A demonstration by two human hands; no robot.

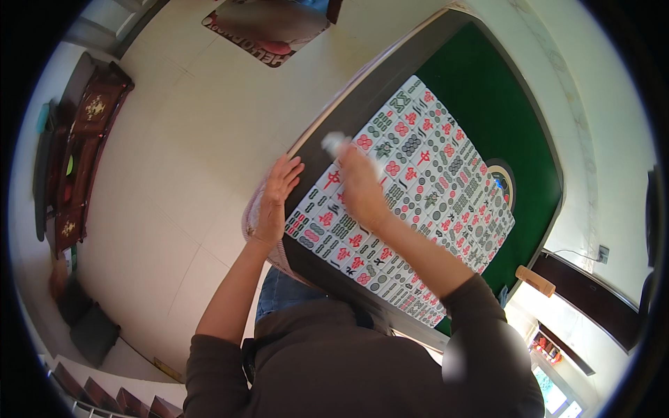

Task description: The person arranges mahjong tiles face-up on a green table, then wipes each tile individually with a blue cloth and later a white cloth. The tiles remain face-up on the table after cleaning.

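Observation:
Face-up mahjong tiles lie packed in a tight block of rows on the green felt of a mahjong table. My right hand is over the left part of the block, blurred, its fingers closed on a crumpled white cloth or tissue that reaches past the tiles' edge over the dark table border. Some tiles under this hand are hidden. My left hand rests with its fingers extended at the table's padded rim, beside the near left corner of the tiles, and holds nothing.
A round control panel is set in the felt beyond the tiles. A printed mat lies on the tiled floor. Dark carved wooden furniture stands at the left. A brown cylinder is near the table's right corner.

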